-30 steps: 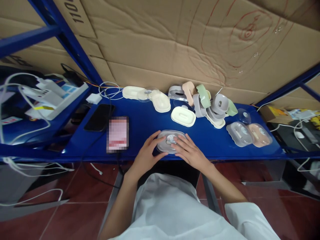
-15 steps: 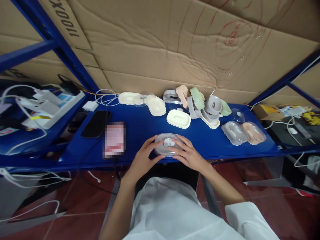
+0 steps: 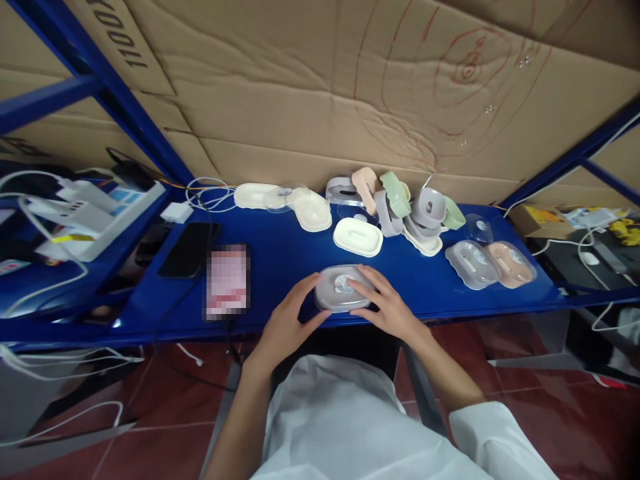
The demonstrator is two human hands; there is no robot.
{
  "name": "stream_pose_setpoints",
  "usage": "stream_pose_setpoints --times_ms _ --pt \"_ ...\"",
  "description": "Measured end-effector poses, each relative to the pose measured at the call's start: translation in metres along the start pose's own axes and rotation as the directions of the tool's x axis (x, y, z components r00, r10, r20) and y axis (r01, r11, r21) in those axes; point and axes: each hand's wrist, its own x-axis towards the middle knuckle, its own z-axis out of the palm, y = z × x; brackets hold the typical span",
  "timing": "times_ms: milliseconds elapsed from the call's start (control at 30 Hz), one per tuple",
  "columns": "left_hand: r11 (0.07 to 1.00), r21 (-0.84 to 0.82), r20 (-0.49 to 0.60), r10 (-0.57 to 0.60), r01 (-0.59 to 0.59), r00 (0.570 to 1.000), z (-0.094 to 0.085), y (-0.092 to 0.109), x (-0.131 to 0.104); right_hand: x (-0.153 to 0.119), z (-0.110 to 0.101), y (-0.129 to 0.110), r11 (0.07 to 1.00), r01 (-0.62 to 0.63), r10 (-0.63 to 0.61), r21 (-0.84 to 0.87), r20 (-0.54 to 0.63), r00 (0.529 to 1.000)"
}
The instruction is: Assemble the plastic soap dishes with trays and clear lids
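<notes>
A grey oval plastic box with a clear lid and a round white label [image 3: 343, 289] lies at the table's front edge. My left hand [image 3: 289, 319] curves round its left end, fingers on the far corner and thumb on the near one. On the right, my right hand [image 3: 393, 308] grips the other end, with its fingers spread over the lid and its thumb at the near rim. Beyond the box lies a cream oval tray [image 3: 357, 237]. To the right are a lidded grey box [image 3: 473, 265] and a lidded peach box [image 3: 510, 265], side by side.
Behind is a pile of grey, peach and green plastic rings [image 3: 395, 195]. Cream bases [image 3: 313, 210] lie left of it, and a clear lid [image 3: 479, 228] lies to the right. A black phone [image 3: 187, 250], a blurred pink item [image 3: 227, 280] and cables are at left. Cardboard [image 3: 280, 80] walls the back.
The view has shifted slightly. My fingers have drawn back from the lid toward the two ends of the grey box, leaving more of its top showing.
</notes>
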Motion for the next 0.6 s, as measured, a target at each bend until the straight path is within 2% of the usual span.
stream_pose_setpoints --times_ms 67,100,133,200,267,333,400,433,467,500,533,600 --pt "0.999 -0.028 -0.010 -0.021 0.021 1.000 -0.002 0.002 -0.001 -0.012 -0.018 0.009 0.997 -0.052 0.044 -0.058 -0.133 0.990" --pt "0.999 -0.036 -0.013 -0.025 0.025 1.000 -0.003 0.003 0.000 -0.019 -0.033 0.019 0.989 -0.105 0.079 -0.106 -0.228 0.971" --pt "0.999 -0.037 -0.014 -0.025 0.024 1.000 -0.004 0.003 0.000 -0.027 -0.053 0.032 0.971 -0.179 0.118 -0.158 -0.334 0.935" --pt "1.000 -0.025 -0.010 -0.016 0.016 1.000 -0.006 0.004 0.003 -0.043 -0.106 0.073 0.894 -0.354 0.164 -0.276 -0.533 0.830" --pt "1.000 -0.007 -0.003 -0.003 0.003 1.000 -0.006 0.005 0.007 -0.056 -0.165 0.127 0.747 -0.565 0.227 -0.351 -0.664 0.713" --pt "1.000 0.015 -0.013 0.000 0.000 1.000 -0.004 0.005 0.014 -0.060 -0.218 0.180 0.525 -0.791 0.339 -0.314 -0.775 0.533" --pt "0.998 0.063 -0.050 0.003 0.000 0.999 0.001 0.006 0.026 -0.058 -0.255 0.222 0.291 -0.925 0.490 -0.245 -0.792 0.364" --pt "0.995 0.101 -0.065 0.015 -0.008 0.998 0.005 0.007 0.033 -0.056 -0.265 0.236 0.217 -0.948 0.535 -0.231 -0.784 0.314" --pt "0.989 0.147 -0.070 0.035 -0.024 0.997 0.009 0.009 0.041 -0.052 -0.270 0.245 0.174 -0.957 0.564 -0.232 -0.773 0.290" --pt "0.979 0.197 -0.059 0.062 -0.049 0.996 0.013 0.011 0.050 -0.049 -0.271 0.250 0.166 -0.955 0.576 -0.246 -0.762 0.296" --pt "0.967 0.243 -0.034 0.089 -0.078 0.995 0.017 0.013 0.058 -0.046 -0.270 0.251 0.182 -0.945 0.572 -0.271 -0.753 0.326" --pt "0.943 0.306 0.035 0.125 -0.130 0.992 0.024 0.018 0.073 -0.040 -0.262 0.247 0.250 -0.905 0.538 -0.344 -0.727 0.425"
